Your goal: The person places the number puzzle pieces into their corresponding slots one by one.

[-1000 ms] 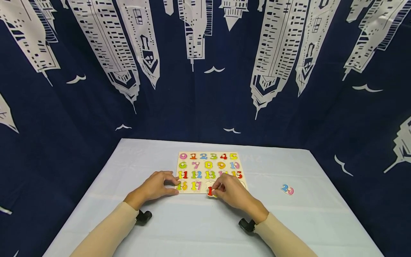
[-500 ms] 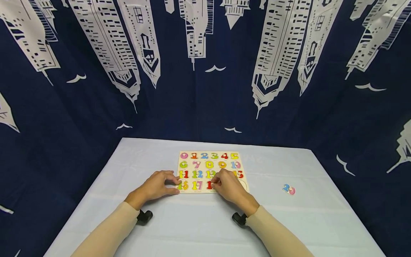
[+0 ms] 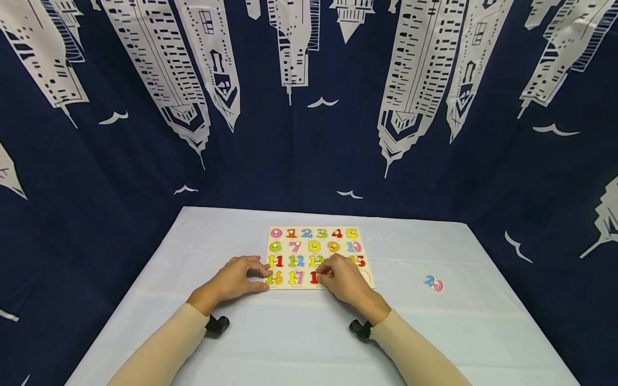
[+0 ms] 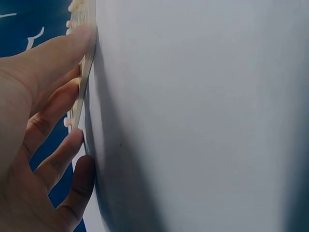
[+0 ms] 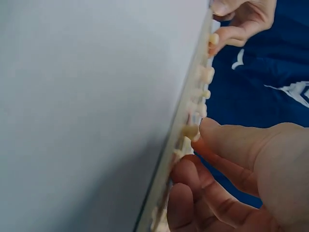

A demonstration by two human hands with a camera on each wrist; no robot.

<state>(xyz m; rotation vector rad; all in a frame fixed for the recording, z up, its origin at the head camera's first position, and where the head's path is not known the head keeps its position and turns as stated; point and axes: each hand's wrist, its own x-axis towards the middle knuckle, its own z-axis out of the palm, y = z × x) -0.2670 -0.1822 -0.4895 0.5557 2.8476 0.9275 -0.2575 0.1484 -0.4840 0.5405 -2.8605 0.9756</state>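
A dark blue curtain [image 3: 309, 134] printed with white skyscrapers and gulls closes in the table [image 3: 251, 343] on three sides. The table wears a pale cloth, with open room at 6 o'clock toward the person and at 3 o'clock of the number puzzle board [image 3: 318, 240]. The board lies at the table's middle, printed with coloured numbers from 0 upward in rows. The left hand [image 3: 234, 280] rests at the board's 8 o'clock corner, fingers loosely curved, thumb and fingertips pressed against its edge. The right hand [image 3: 344, 280] sits on the bottom row at 5 o'clock, fingers narrowed to a pinch on a red number piece [image 3: 314, 277]. A loose "20" piece [image 3: 433, 283] lies on the cloth at 3 o'clock, well apart.
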